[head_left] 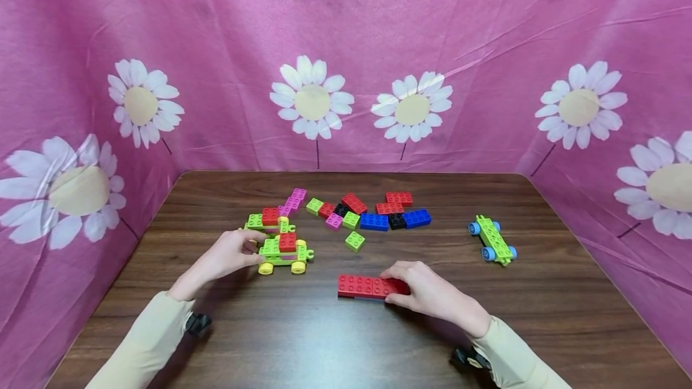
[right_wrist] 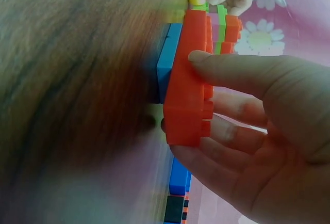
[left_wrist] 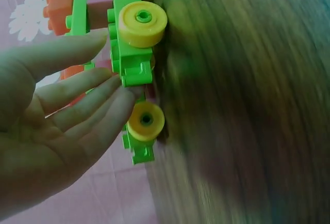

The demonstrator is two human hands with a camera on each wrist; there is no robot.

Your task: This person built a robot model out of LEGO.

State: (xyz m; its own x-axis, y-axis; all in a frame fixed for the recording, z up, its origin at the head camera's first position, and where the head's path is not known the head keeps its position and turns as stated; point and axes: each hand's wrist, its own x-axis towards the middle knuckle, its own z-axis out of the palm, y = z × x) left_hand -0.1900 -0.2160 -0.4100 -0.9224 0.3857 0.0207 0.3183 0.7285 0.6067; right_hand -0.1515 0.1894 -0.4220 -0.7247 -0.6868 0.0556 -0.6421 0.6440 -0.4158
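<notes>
My left hand is at the rear end of a green toy car with yellow wheels and a red brick on top. In the left wrist view its thumb and loosely extended fingers lie beside the car's green base. A second green car, also with a red brick on it, stands just behind. My right hand pinches the right end of a row of red bricks, thumb on the near side, fingers on the far side. Under the red row, the right wrist view shows a blue brick.
Loose bricks lie across the middle back: a pink piece, a lime brick, blue bricks, red bricks and black ones. A green car base with blue wheels stands at the right. A pink flowered cloth hangs behind the table.
</notes>
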